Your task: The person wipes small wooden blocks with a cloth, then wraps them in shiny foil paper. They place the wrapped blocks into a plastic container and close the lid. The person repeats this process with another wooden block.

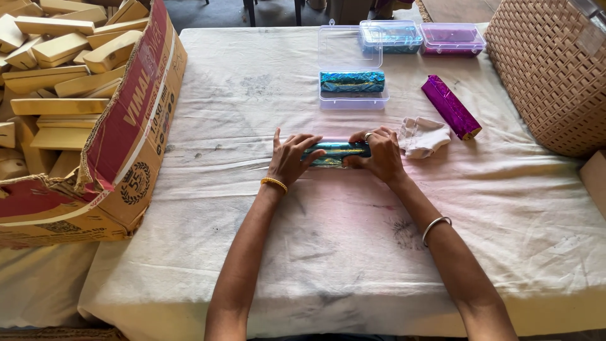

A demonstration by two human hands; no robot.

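Note:
Both my hands press on a blue-green foil-wrapped bar (334,153) lying across the white cloth on the table. My left hand (289,158) covers its left end with fingers spread over the foil. My right hand (377,153) grips its right end. A second blue-green wrapped bar (352,81) lies in an open clear plastic box (351,101) just beyond. A purple foil-wrapped bar (451,106) rests to the right, next to a crumpled white cloth (423,136).
A torn cardboard box (126,139) full of bare wooden blocks (57,63) stands at the left. Two closed clear boxes, one with blue content (391,35) and one with purple (452,39), sit at the far edge. A woven basket (555,69) fills the right.

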